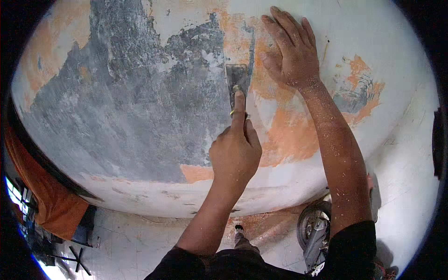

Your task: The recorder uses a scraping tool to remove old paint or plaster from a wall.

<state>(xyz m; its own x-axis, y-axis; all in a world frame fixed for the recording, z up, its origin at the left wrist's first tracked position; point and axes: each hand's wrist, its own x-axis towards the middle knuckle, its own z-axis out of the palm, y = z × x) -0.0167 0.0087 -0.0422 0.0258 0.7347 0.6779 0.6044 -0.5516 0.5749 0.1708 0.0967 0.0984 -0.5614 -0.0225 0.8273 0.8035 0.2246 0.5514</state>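
My left hand (235, 149) is closed around the handle of a scraper (237, 77), its index finger stretched along the tool. The scraper's flat dark blade points up and lies against a large painted surface (140, 107), at the border between a grey patch and orange and white paint. Higher up and to the right, my right hand (294, 51) rests on the surface with its fingers stretched out, holding nothing. Pale flakes are scattered over my right forearm (338, 144). Ragged orange patches (289, 135) show below the right hand.
A smaller stripped patch (357, 91) shows at the right. Below, orange dust (270, 228) lies on the pale tiled floor (135, 238). A motorcycle (317, 238) stands at the lower right. At the lower left hangs an orange-brown cloth (56, 200), near a black stand (77, 261).
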